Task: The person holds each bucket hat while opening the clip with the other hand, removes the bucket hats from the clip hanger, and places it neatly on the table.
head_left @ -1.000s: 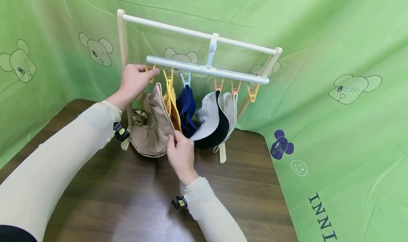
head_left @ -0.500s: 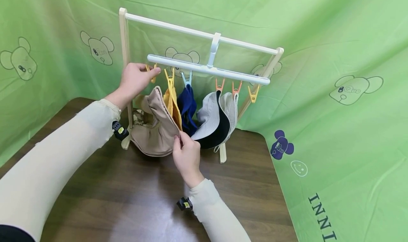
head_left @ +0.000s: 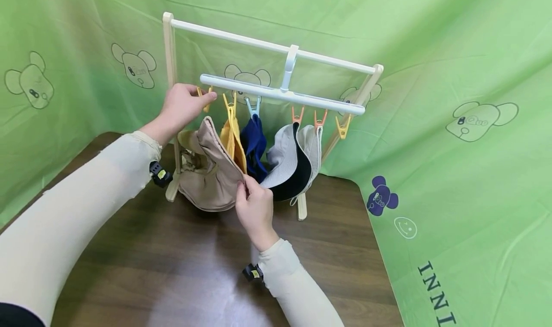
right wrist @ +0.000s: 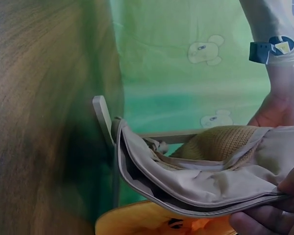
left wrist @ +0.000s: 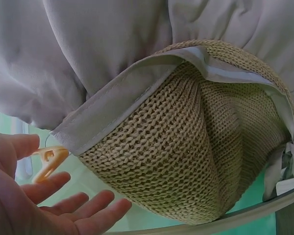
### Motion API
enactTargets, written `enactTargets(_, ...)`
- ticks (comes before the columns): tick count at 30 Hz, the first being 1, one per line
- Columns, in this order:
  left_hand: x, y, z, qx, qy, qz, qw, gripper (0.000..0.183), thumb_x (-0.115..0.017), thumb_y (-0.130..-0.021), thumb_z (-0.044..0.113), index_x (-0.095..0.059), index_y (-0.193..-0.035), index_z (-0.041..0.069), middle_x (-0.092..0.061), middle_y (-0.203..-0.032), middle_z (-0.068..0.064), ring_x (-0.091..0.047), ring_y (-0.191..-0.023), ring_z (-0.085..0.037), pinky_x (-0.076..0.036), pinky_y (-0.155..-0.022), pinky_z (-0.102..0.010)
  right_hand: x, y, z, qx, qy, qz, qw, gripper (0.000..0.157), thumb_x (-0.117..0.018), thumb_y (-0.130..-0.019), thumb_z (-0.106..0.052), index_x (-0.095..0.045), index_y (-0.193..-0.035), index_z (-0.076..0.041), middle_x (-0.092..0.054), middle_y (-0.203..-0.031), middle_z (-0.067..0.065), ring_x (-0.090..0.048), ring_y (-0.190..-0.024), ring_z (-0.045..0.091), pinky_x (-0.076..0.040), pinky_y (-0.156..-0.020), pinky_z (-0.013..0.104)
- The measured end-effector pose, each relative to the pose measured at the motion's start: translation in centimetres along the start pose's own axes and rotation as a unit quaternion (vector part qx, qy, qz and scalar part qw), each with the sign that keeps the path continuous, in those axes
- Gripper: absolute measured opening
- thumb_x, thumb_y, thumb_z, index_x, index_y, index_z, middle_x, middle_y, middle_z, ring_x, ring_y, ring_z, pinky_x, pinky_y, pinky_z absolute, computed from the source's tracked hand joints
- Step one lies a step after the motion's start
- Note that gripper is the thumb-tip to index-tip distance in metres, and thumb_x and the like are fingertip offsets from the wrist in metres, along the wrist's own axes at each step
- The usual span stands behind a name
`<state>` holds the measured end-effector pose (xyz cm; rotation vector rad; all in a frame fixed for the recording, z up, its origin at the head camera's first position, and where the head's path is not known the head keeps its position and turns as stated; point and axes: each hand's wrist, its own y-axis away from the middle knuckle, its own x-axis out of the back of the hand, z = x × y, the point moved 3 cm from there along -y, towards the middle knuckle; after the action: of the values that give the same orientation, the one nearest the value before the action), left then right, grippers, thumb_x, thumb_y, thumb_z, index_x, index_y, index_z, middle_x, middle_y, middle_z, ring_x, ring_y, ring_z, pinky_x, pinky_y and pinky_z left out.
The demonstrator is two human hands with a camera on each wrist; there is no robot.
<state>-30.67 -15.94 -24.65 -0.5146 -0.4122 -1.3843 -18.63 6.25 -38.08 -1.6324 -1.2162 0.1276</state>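
My left hand [head_left: 184,107] pinches a yellow clothespin [head_left: 209,99] between thumb and index finger at the hanger's left end; in the left wrist view its other fingers are spread. A beige sun hat [head_left: 211,169] with a knitted inner part [left wrist: 171,142] hangs just below; the folded corner of its fabric comes right to the tip of this clothespin [left wrist: 50,162]. My right hand [head_left: 255,212] pinches the hat's brim edge at its lower right. In the right wrist view, thumb and fingers grip the layered brim [right wrist: 201,200].
A pale blue clip hanger [head_left: 282,94] hangs from a wooden rack [head_left: 271,45]. Clipped along it are a yellow cap [head_left: 233,140], a dark blue cap [head_left: 254,142] and a grey-and-black cap [head_left: 286,166]. An unused yellow clothespin [head_left: 342,127] hangs at the right end. Green printed cloth [head_left: 453,78] surrounds the wooden table [head_left: 181,269].
My right hand has moved to the right, drawing the brim edge with it, and the hat's upper edge has dropped slightly. My left hand has stayed at the clothespin.
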Motion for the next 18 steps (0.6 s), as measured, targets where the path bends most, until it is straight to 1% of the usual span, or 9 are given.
enactTargets(4, 0.13, -0.05, 0.05, -0.002, -0.012, -0.007, 0.9999, 0.058, -0.061, -0.097, 0.058, -0.072, -0.125, 0.009, -0.066, -0.11, -0.007, -0.052, -0.083, -0.02, -0.042, -0.063, -0.032, 0.22, -0.14, -0.05, 0.014, 0.002, 0.009, 1.0, 0.006, -0.068, -0.092, -0.003, -0.073, -0.092, -0.005, -0.059, -0.059, 0.002, -0.05, -0.05, 0.012, -0.045, -0.046, 0.029)
enactTargets(5, 0.15, -0.04, 0.04, -0.003, -0.014, -0.007, 0.9999, 0.057, -0.061, -0.097, 0.058, -0.072, -0.123, 0.009, -0.067, -0.11, -0.008, -0.053, -0.085, -0.02, -0.042, -0.065, -0.032, 0.23, -0.16, -0.05, 0.015, 0.003, 0.01, 1.0, 0.006, -0.068, -0.092, -0.003, -0.074, -0.093, -0.005, -0.061, -0.06, 0.002, -0.052, -0.051, 0.012, -0.046, -0.047, 0.03)
enactTargets(7, 0.18, -0.02, 0.04, -0.006, -0.015, -0.01, 0.9998, 0.056, -0.061, -0.097, 0.057, -0.073, -0.121, 0.008, -0.069, -0.114, -0.01, -0.057, -0.094, -0.023, -0.046, -0.073, -0.033, 0.27, -0.2, -0.08, 0.018, 0.003, 0.009, 1.0, 0.008, -0.068, -0.093, -0.003, -0.075, -0.096, -0.005, -0.065, -0.063, 0.003, -0.055, -0.052, 0.012, -0.049, -0.048, 0.03)
enactTargets(9, 0.22, 0.05, 0.08, -0.007, -0.01, -0.015, 0.9998, 0.055, -0.062, -0.097, 0.056, -0.073, -0.119, 0.007, -0.069, -0.121, -0.012, -0.059, -0.106, -0.025, -0.048, -0.085, -0.037, 0.27, -0.22, -0.08, 0.018, 0.005, 0.005, 1.0, 0.01, -0.067, -0.093, -0.003, -0.076, -0.098, -0.006, -0.068, -0.067, 0.003, -0.059, -0.055, 0.013, -0.052, -0.051, 0.031)
enactTargets(11, 0.27, 0.12, 0.11, -0.008, -0.007, -0.02, 0.9997, 0.055, -0.062, -0.098, 0.055, -0.073, -0.12, 0.005, -0.068, -0.131, -0.012, -0.059, -0.119, -0.027, -0.047, -0.099, -0.041, 0.28, -0.23, -0.08, 0.02, 0.007, 0.001, 1.0, 0.012, -0.066, -0.094, -0.003, -0.076, -0.1, -0.006, -0.07, -0.07, 0.004, -0.062, -0.057, 0.014, -0.054, -0.054, 0.031)
enactTargets(12, 0.29, 0.13, 0.09, -0.007, -0.005, -0.024, 0.9997, 0.056, -0.062, -0.098, 0.054, -0.072, -0.124, 0.005, -0.066, -0.135, -0.013, -0.058, -0.123, -0.029, -0.046, -0.103, -0.043, 0.3, -0.25, -0.08, 0.021, 0.009, 0.0, 1.0, 0.012, -0.066, -0.094, -0.003, -0.076, -0.101, -0.006, -0.071, -0.071, 0.004, -0.063, -0.058, 0.014, -0.055, -0.055, 0.031)
enactTargets(15, 0.36, 0.16, 0.06, -0.007, -0.008, -0.033, 0.9994, 0.06, -0.061, -0.098, 0.055, -0.067, -0.133, 0.005, -0.061, -0.144, -0.013, -0.056, -0.131, -0.031, -0.044, -0.11, -0.047, 0.4, -0.34, -0.13, 0.027, 0.014, -0.002, 1.0, 0.013, -0.066, -0.095, -0.004, -0.076, -0.102, -0.006, -0.071, -0.073, 0.004, -0.063, -0.058, 0.015, -0.056, -0.057, 0.032)
enactTargets(18, 0.38, 0.2, -0.05, -0.01, -0.01, -0.041, 0.9991, 0.065, -0.061, -0.098, 0.057, -0.063, -0.139, 0.006, -0.059, -0.146, -0.014, -0.055, -0.133, -0.033, -0.043, -0.112, -0.048, 0.5, -0.41, -0.18, 0.029, 0.018, -0.004, 0.999, 0.013, -0.065, -0.095, -0.004, -0.076, -0.103, -0.006, -0.072, -0.075, 0.004, -0.064, -0.059, 0.016, -0.056, -0.057, 0.032)
